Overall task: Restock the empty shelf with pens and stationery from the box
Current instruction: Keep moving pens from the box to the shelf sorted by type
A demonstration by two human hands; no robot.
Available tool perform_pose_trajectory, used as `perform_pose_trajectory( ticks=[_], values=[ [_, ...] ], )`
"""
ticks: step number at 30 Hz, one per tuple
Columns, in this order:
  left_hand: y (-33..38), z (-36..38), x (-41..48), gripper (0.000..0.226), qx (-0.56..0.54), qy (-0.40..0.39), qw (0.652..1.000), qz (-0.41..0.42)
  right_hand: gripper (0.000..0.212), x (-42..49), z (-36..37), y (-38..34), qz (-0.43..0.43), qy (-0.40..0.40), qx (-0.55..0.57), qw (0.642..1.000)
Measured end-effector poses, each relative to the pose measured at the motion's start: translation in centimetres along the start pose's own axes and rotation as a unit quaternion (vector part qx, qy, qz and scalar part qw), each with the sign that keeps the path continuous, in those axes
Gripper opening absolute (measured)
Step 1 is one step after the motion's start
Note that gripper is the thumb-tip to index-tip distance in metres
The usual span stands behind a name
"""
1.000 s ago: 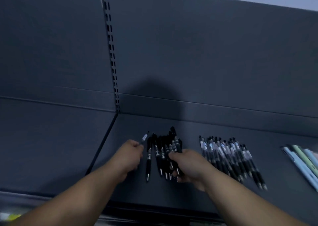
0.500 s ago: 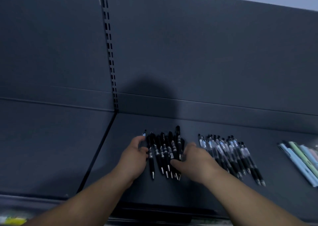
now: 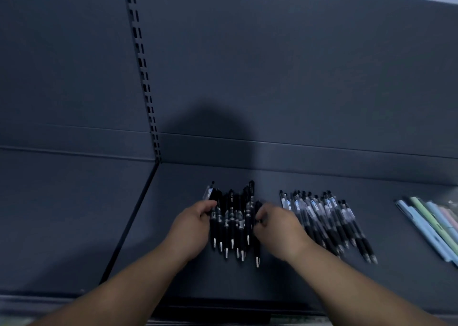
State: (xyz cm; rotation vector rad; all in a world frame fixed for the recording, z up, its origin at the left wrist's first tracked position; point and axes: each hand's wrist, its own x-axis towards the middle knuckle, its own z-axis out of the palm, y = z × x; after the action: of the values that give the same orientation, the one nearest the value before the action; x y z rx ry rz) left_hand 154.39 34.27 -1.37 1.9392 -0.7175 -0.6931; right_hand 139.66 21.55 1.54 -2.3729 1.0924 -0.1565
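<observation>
I have both hands on the bundle of black click pens with silver tips, which lies on the dark grey metal shelf at lower centre of the frame. My left hand presses against the bundle's left edge, fingers curled, thumb on the outermost pen; my right hand cups the right edge, fingers bent round the last barrel. Neither grip lifts anything, as far as I can judge; they squeeze the pens together from the sides.

To the right, just beside my right hand, lies a second row of black pens with clear, white-labelled upper barrels, and at the right edge of the frame some pastel blue and green pens.

The step, I think, is squaring the bundle. The tips sit unevenly, so I would push inward gently, then tap the tips level towards the front lip, keeping the bundle parallel with the neighbouring row and leaving a gap between them. The box is not in view.
</observation>
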Motion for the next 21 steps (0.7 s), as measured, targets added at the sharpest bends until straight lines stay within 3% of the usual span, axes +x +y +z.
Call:
perform_pose_trajectory(
  ticks=[4,7,9,11,13,16,21],
  values=[
    [0.5,-0.4,0.1,0.042,0.054,0.003,0.998,0.025,0.02,-0.4,0.2,0.4,-0.026,-0.033,0.012,0.999],
    [1.7,-0.4,-0.5,0.04,0.088,0.026,0.994,0.061,0.013,-0.5,-0.1,0.2,-0.028,0.029,0.061,0.997],
    [3.1,0.2,-1.1,0.04,0.113,0.025,0.987,0.115,0.019,-0.5,-0.7,-0.3,-0.007,0.069,0.147,0.987],
    [4.5,1.5,-1.8,0.043,0.149,-0.014,0.972,0.178,0.033,-0.5,-1.6,-0.9,0.056,0.038,0.293,0.954],
    [5.6,3.0,-2.4,0.045,0.17,-0.072,0.956,0.23,0.029,-0.6,-2.8,-1.0,0.104,0.0,0.403,0.909],
    [6.5,4.9,-2.6,0.047,0.157,-0.142,0.945,0.249,0.018,-0.4,-5.0,0.5,0.124,-0.001,0.41,0.903],
    [8.0,8.1,-2.3,0.047,0.168,-0.17,0.939,0.247,0.023,0.0,-7.8,3.9,0.158,-0.053,0.433,0.886]
  ],
)
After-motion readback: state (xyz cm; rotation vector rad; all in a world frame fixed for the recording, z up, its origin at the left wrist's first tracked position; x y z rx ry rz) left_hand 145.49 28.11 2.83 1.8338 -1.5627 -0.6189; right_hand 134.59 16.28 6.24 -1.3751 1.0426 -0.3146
